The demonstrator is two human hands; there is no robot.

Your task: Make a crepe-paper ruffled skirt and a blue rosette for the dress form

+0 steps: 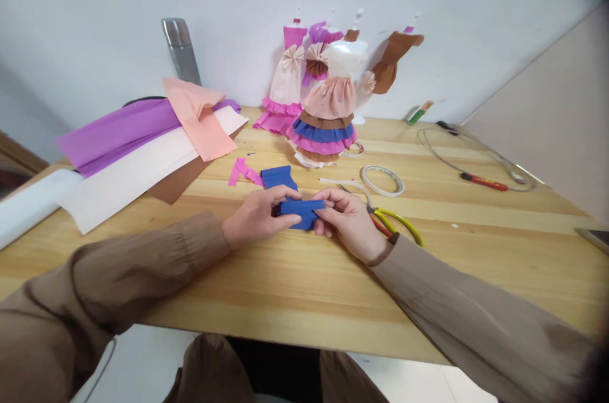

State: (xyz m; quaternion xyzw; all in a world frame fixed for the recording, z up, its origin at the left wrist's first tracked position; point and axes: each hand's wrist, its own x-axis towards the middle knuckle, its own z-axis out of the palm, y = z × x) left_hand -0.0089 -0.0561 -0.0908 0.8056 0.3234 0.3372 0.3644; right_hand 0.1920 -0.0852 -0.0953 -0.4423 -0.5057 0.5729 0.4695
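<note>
Between both hands, just above the table, is a folded piece of blue crepe paper (303, 207). My left hand (259, 216) pinches its left end between thumb and fingers. At the right end, my right hand (349, 219) grips it the same way. Another blue paper piece (276, 176) lies just behind the left fingers, and pink paper scraps (243, 172) are to its left. Yellow-handled scissors (402, 222) lie beside my right hand, partly hidden by it. A roll of white tape (383, 181) rests farther back, near a thin white strip (337, 181).
Mannequins in paper dresses (330, 98) stand along the wall. Sheets of purple, white and peach paper (137, 168) cover the left side, with a metal thermos (182, 51) behind. A red-handled tool with a cable (485, 182) and a green-labelled item (419, 113) lie at the right.
</note>
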